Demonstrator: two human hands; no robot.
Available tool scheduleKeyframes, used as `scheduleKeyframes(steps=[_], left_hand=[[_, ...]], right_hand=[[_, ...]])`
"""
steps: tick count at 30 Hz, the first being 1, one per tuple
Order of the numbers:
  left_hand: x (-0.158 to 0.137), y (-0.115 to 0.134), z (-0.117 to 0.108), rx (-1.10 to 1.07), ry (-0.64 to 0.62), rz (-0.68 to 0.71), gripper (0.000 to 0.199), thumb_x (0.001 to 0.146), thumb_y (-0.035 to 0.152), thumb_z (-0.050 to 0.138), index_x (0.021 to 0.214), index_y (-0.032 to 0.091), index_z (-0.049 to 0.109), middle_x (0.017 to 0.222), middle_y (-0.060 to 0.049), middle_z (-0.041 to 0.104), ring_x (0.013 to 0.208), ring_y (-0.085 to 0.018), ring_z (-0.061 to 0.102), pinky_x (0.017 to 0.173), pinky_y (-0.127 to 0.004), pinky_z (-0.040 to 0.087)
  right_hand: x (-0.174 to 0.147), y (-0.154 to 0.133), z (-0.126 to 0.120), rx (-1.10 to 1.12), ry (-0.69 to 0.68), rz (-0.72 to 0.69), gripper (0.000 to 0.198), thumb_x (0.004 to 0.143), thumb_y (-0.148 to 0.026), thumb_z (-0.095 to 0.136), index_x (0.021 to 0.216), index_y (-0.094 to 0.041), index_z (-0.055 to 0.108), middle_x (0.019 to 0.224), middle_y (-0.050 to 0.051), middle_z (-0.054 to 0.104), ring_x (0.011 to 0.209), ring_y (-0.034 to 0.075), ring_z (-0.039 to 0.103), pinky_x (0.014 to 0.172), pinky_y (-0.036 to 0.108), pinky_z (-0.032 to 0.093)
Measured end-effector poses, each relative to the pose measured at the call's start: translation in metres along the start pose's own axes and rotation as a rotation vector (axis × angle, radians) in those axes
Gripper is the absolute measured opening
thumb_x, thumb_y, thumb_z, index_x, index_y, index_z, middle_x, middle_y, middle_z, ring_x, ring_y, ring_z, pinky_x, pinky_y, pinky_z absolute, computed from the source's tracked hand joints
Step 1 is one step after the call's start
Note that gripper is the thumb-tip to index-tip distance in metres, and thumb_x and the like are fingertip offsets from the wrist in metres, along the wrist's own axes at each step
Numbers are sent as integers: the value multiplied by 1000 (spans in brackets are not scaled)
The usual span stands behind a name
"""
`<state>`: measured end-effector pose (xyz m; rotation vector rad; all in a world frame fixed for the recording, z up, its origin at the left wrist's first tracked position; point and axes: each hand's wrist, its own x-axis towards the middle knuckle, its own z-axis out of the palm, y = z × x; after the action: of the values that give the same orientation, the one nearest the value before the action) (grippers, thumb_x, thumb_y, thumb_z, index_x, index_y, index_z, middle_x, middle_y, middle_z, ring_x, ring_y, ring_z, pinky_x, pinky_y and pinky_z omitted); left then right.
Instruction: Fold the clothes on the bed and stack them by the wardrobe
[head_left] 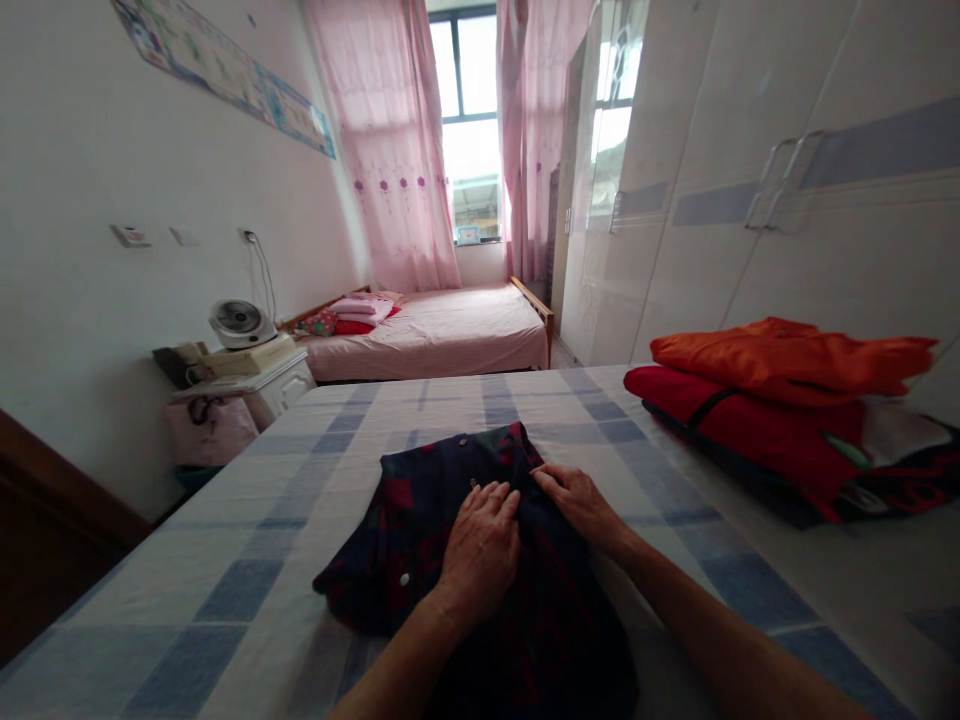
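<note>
A dark plaid shirt (427,520) in navy and red, with light buttons, lies partly folded on the bed in front of me. My left hand (484,540) rests on the middle of it, palm down, fingers lying flat over the cloth near a button. At the shirt's right edge, my right hand (574,500) has its fingers closed on the fabric. The lower part of the shirt spreads toward me between my forearms, and part of it is hidden under my left arm.
The shirt lies on a blue and white checked bedsheet (262,560). To the right is a pile of folded clothes with an orange garment (780,360) over a red one (750,420). Beyond stand a pink bed (465,335), a white wardrobe (697,270) and a small fan (241,322).
</note>
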<state>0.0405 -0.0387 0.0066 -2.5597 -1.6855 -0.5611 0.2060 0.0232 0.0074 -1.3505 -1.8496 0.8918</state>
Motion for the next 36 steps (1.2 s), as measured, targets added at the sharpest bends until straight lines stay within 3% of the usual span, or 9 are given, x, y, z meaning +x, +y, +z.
scheduleKeyframes(steps=[9,15,20,27,36], left_hand=[[0,1,-2,-9,-32,-9,43,89,20,33,128,17,50,135,-6,49,128,-18,41,114,-41,25],[1,1,-1,-15,-14,-3,43,88,20,35,128,18,50,134,-6,50,127,-18,43,114,-42,26],[0,0,1,-18,21,11,42,88,20,36,128,18,50,133,-6,52,126,-19,44,112,-43,28],[1,1,-1,-9,-13,-8,42,88,19,37,128,17,50,133,-6,51,127,-19,43,113,-42,27],[1,2,-3,-7,-21,-11,42,89,21,34,127,16,51,135,-7,50,128,-19,42,113,-42,26]], right_hand=[[2,4,0,56,-19,51,42,80,-50,39,66,-13,53,63,0,50,60,8,41,55,19,31],[-1,1,0,84,-34,53,39,77,-45,46,81,-12,65,80,4,62,73,11,52,65,20,39],[-2,0,2,70,-17,87,38,74,-38,50,100,-13,64,93,5,65,81,13,58,73,21,43],[-4,-10,2,-45,37,102,23,73,-30,49,79,-15,65,79,3,64,73,11,55,66,20,38],[-1,-6,1,-68,192,209,24,77,-29,41,81,-16,60,78,3,62,70,12,53,63,20,35]])
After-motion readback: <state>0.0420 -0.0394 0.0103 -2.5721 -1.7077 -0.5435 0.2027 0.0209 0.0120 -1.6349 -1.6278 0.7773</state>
